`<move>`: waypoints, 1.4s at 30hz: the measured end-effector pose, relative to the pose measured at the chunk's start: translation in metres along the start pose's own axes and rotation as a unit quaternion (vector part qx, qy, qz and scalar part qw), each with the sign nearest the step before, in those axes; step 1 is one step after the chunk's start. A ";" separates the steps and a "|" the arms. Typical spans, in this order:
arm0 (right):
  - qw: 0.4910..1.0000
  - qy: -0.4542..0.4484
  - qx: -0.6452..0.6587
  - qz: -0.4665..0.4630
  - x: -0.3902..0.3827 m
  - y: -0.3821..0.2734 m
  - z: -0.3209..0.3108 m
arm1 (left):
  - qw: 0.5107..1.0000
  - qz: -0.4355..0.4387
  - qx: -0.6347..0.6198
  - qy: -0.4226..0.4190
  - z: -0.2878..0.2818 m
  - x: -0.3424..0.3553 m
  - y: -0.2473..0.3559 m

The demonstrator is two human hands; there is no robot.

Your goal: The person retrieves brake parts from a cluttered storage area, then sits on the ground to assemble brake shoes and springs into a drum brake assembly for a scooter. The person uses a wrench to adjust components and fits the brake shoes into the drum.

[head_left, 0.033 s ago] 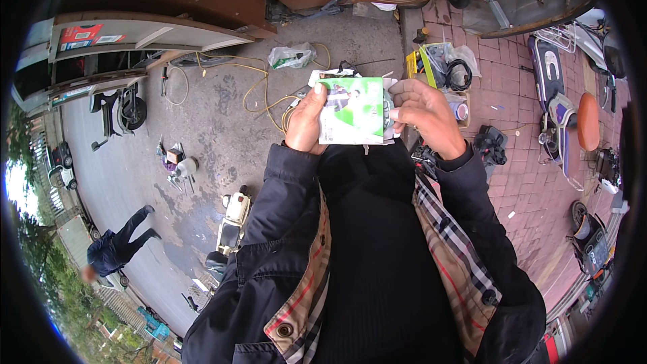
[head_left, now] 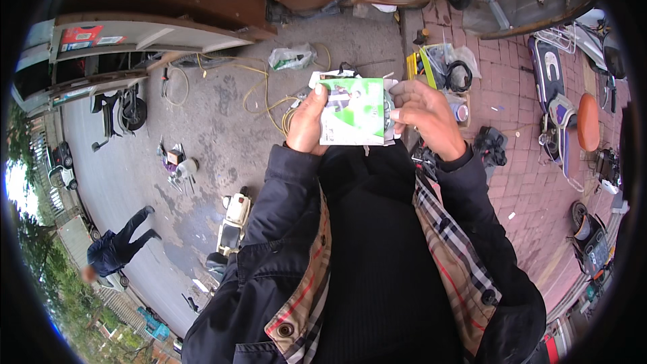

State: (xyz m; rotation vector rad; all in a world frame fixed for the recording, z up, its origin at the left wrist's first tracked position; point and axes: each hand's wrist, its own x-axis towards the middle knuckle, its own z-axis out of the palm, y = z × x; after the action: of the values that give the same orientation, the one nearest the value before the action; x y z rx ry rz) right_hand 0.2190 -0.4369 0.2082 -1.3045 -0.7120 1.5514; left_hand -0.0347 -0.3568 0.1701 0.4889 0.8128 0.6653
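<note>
My left hand [head_left: 308, 120] grips a flat green and white cardboard box [head_left: 350, 113] by its left side, thumb on top. At the box's right end, a dark, round-edged part [head_left: 387, 116] sticks out a little; most of it is hidden inside. My right hand [head_left: 426, 118] is closed there, with curled fingers and the thumb against that part. White paper or a flap [head_left: 325, 77] shows behind the box's upper left corner. Both hands are held in front of my black top, over the pavement.
A yellow cord [head_left: 264, 87] and a clear plastic bag [head_left: 292, 58] lie on the ground beyond my hands. To the right stands a yellow tray [head_left: 421, 66] of tools. Parked scooters [head_left: 234, 219] are around, and a person [head_left: 121, 246] walks on the road at left.
</note>
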 end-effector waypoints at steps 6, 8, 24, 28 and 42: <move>0.999 0.032 0.019 -0.028 0.003 0.011 0.007 | 0.997 0.002 -0.037 0.070 0.015 0.014 -0.013; 0.998 0.055 -0.020 0.038 0.010 0.008 0.004 | 0.992 -0.062 -0.028 0.106 0.015 0.019 -0.010; 0.999 -0.040 0.002 0.001 0.020 -0.003 -0.021 | 0.995 0.014 0.097 -0.019 0.011 0.050 0.006; 0.998 -0.054 -0.014 -0.024 0.022 -0.007 -0.015 | 0.994 0.004 0.097 -0.042 0.010 0.050 0.018; 0.999 -0.015 -0.011 -0.036 0.025 -0.025 -0.010 | 0.995 0.036 0.068 -0.065 0.020 0.049 0.028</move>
State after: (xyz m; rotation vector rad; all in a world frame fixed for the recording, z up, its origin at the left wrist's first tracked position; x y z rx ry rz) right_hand 0.2363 -0.4062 0.2178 -1.2613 -0.7894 1.5116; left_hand -0.0035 -0.3059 0.1750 0.6820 0.7232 0.6407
